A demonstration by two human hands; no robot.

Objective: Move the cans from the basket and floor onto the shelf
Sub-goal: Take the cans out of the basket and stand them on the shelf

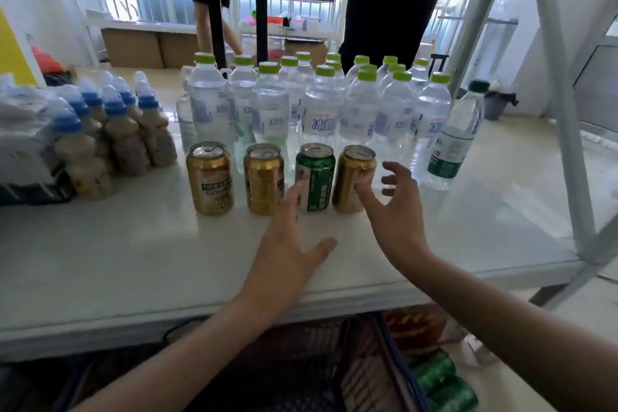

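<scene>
Several cans stand in a row on the white shelf (133, 244): a gold can (210, 177) at the left, a second gold can (263, 179), a green can (316, 177) and a gold can (356, 177) at the right. My left hand (287, 237) is open with fingers spread, its fingertips at the green can's left side. My right hand (398, 207) is open, fingertips touching the rightmost gold can. Below the shelf edge sits a dark basket (384, 361), and green cans (441, 381) lie on the floor to its right.
Behind the row stand many clear water bottles with green caps (321, 110). A wrapped pack of blue-capped drink bottles (110, 130) fills the shelf's left side. A green-labelled bottle (454, 137) stands at the right. A shelf post (565, 110) rises at the right.
</scene>
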